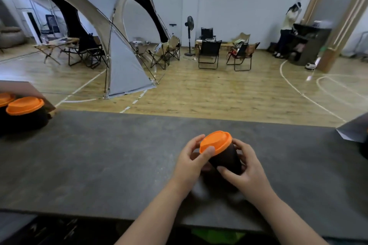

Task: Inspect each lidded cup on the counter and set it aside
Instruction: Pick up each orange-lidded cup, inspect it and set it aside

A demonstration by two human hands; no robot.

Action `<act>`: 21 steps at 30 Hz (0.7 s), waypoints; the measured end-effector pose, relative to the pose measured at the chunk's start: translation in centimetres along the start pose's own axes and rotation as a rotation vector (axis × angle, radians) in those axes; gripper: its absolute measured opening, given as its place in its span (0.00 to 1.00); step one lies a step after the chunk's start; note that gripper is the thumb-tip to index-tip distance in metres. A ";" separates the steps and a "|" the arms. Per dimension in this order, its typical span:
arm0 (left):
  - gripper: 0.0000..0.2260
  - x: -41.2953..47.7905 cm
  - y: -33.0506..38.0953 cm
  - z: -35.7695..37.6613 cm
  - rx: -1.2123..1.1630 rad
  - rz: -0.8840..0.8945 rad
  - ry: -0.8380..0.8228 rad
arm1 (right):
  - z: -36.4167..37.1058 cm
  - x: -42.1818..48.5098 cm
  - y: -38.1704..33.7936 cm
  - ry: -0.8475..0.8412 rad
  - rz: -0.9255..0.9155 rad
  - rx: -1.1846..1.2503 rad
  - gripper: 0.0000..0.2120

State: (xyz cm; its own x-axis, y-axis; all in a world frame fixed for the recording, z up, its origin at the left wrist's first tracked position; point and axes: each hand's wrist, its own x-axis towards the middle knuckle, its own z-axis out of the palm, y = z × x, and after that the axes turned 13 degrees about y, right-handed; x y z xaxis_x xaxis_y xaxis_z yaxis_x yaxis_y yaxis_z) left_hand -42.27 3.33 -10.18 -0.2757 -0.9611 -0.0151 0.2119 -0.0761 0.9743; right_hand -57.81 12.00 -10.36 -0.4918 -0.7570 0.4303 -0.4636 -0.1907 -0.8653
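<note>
Head cam has both hands on one dark cup, held just clear of the bench with its shadow underneath. The cup is tipped, not upright. Its long axis runs from the orange lid, which sits up and a bit left, down to the base, low and towards the right. So the lid end is in the left hand and the body is in the right hand.

The left hand is curled round the lid, thumb pressed on the near rim and fingers behind it. The right hand wraps the cup's body, thumb across the front and fingers round the far side. Both look snug, and neither hand is holding anything else.

Two more orange-lidded cups sit way off to the left of the left hand, at the bench's far corner. If that's the set-aside pile, I'd guess the cup has to come upright first and then go left, and the left hand is the nearer one. Can't tell from here whether that group is done or waiting, though.
</note>
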 end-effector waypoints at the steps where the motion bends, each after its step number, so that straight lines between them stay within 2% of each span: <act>1: 0.31 0.0 -0.1 -0.1 -0.010 0.002 -0.001 | 0.0 0.0 0.2 -0.008 -0.011 0.011 0.34; 8: 0.29 0.0 -0.1 -0.6 -0.049 -0.013 -0.015 | -0.2 -0.1 0.6 -0.077 -0.003 0.047 0.33; 13: 0.28 -0.1 0.1 -1.1 -0.152 -0.045 -0.044 | -0.2 -0.1 0.0 -0.055 0.043 0.076 0.26; 16: 0.27 -0.2 0.3 -0.8 -0.138 -0.049 -0.066 | -0.3 -0.2 0.2 -0.061 0.034 0.118 0.29; 21: 0.21 -0.4 0.3 -1.0 -0.114 -0.044 -0.067 | -0.3 -0.1 0.4 -0.080 0.042 0.109 0.31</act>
State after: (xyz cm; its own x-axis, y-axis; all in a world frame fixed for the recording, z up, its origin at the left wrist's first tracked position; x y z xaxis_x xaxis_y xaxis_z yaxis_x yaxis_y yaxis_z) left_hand -41.18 3.38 -10.15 -0.3487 -0.9365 -0.0380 0.3029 -0.1510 0.9410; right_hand -58.17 12.17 -10.72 -0.4469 -0.8124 0.3745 -0.3586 -0.2209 -0.9070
